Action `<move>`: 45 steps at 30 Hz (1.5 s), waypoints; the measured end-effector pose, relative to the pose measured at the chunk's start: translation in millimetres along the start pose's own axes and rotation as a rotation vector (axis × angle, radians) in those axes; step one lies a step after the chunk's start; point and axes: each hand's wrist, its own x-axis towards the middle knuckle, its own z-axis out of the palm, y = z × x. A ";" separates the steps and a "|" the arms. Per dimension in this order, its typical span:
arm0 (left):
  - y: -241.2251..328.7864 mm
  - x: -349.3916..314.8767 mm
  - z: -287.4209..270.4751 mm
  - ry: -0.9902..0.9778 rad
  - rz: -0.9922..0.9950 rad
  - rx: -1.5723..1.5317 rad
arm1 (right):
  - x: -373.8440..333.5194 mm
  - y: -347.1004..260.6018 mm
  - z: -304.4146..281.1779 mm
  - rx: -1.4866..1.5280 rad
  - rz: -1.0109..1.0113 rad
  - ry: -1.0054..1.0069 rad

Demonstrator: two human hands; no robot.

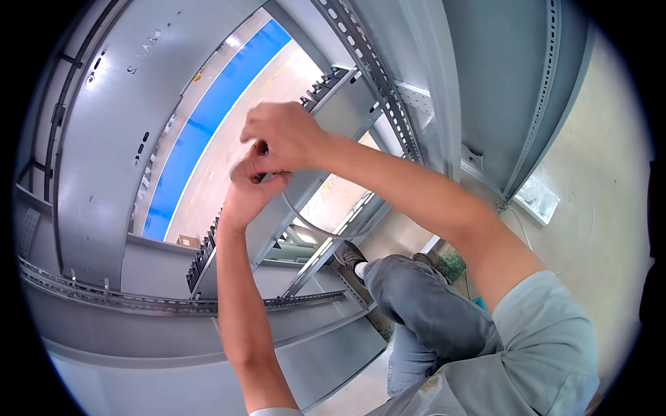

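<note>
My left hand (248, 191) is raised in front of a grey metal cabinet frame, its fingers curled and its thumb against the right hand's fingers. Just above it, my right hand (286, 136) bends over from the right, fingers closed and slightly blurred. A thin pale cable (305, 220) comes out beside the left thumb and curves down to the lower right. Its upper end is hidden by the hands. Behind them runs a grey metal crosspiece (260, 223) with dark clips (324, 86) at its upper end and another row of clips (202, 258) at its lower end.
A large grey panel (128, 132) stands at the left. Perforated rails (378, 66) and a lower slotted rail (139, 302) frame the opening. At the right is an open grey door (503, 83). My bent leg (433, 298) is below, near a clear plastic-wrapped piece (538, 194).
</note>
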 end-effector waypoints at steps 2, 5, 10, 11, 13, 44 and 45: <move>-10.8 -7.8 -2.8 -0.025 -0.080 -0.002 | 0.5 -7.3 2.3 0.039 0.008 0.120; 3.9 -4.2 6.6 -0.007 -0.004 -0.092 | -1.1 -7.0 6.0 0.026 -0.003 0.065; -9.2 1.4 -5.6 -0.045 -0.061 -0.034 | -0.5 -8.1 6.3 0.167 0.050 0.094; -7.1 -0.9 -3.8 -0.013 -0.025 -0.001 | 0.1 -10.3 9.4 0.184 0.039 0.113; -8.5 -7.0 0.2 0.046 0.035 0.063 | -1.6 -15.5 11.0 0.235 0.002 0.102; 0.2 -39.1 -23.6 0.046 -0.089 0.411 | 0.1 -27.3 14.1 0.178 0.033 -0.002; -2.7 -43.5 -26.5 0.045 -0.054 0.392 | -1.0 -24.8 11.1 0.165 0.043 0.011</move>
